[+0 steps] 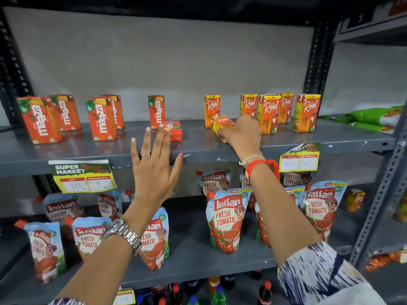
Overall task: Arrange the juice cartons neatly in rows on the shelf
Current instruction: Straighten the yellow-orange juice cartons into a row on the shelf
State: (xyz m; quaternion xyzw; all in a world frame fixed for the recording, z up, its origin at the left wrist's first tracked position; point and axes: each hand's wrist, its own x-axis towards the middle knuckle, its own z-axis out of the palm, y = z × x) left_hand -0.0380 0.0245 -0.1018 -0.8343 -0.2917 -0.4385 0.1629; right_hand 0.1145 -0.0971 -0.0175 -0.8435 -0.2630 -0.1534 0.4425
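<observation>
While most cartons stand upright on the grey shelf [198, 148], two lie tipped over, and each hand goes toward one of them. Right hand [242, 133] is closed around a fallen Real carton [221, 125], near the front edge of the shelf and just in front of the upright Real cartons [267, 113]; the grip takes the carton's near end, presumably to stand it up and slot it into that group. Left hand [154, 168] is spread wide, empty, fingertips close to a fallen Maaza carton [175, 130] that lies just beside a lone upright Maaza carton [156, 111]; contact cannot be confirmed. Four more Maaza cartons [66, 116] stand toward the shelf's left end in loose, uneven pairs. Judgement: Maaza left, Real right; rows not yet formed, gaps irregular.
</observation>
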